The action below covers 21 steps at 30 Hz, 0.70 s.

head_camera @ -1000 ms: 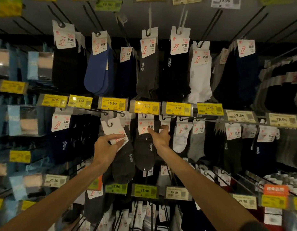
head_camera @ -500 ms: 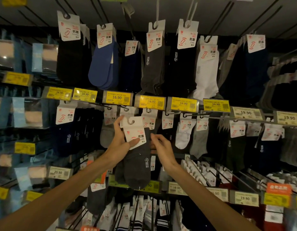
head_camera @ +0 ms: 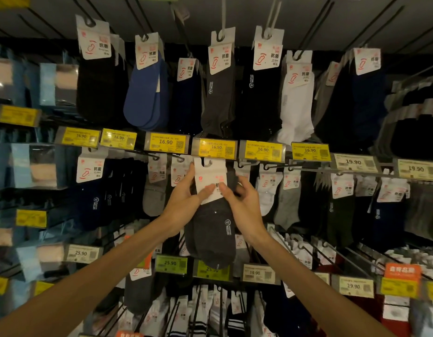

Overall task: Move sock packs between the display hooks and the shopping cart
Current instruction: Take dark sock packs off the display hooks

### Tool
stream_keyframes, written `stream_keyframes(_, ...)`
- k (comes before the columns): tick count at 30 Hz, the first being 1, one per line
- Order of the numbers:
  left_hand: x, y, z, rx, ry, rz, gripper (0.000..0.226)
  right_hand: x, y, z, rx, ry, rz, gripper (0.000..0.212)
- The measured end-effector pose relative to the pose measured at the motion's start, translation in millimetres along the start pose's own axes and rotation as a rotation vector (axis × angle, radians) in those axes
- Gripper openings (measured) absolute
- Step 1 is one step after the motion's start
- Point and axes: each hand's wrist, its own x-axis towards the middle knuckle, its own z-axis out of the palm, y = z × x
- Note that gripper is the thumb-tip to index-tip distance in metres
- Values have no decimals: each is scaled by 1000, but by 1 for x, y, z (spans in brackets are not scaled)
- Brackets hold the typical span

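Both hands are up at the middle hook rail of the display wall. The left hand (head_camera: 183,203) and right hand (head_camera: 245,205) share one dark grey knitted sock pack (head_camera: 214,235), gripped by its white card header (head_camera: 209,182). The left thumb lies flat on the card face with the fingers behind. The right thumb sits at the card's lower edge, fingers curled round the back. Both sets of fingers are clamped on the pack. The grip is on the stiff card, likely because the knit below is limp and would fold, and the card steers its hook-shaped cut-out. The cut-out sits just under the yellow plastic price label (head_camera: 214,148). The wire hook there is hidden, so I cannot tell whether the pack is on or off it. The soft sock body hangs free over lower-rail stock. A white sock pack (head_camera: 266,190) hangs just right. The shopping cart is not in view.
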Motion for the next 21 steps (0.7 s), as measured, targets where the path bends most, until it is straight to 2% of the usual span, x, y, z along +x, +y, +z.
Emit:
stream_keyframes(4,1,-4,13,60,168,-22,39,5,0,7,19,78,14,25)
stream_keyframes(9,0,-7,11,32,218,-91,42,8,1,10,74,144,-1,24)
stream_keyframes(13,2,-4,9,-13,222,-139,29,15,0,12,56,180,20,17)
stream_keyframes(18,8,-7,7,6,239,-143,34,24,5,13,53,184,44,11)
stream_keyframes(21,17,-15,7,41,238,-166,39,31,15,13,7,220,51,16)
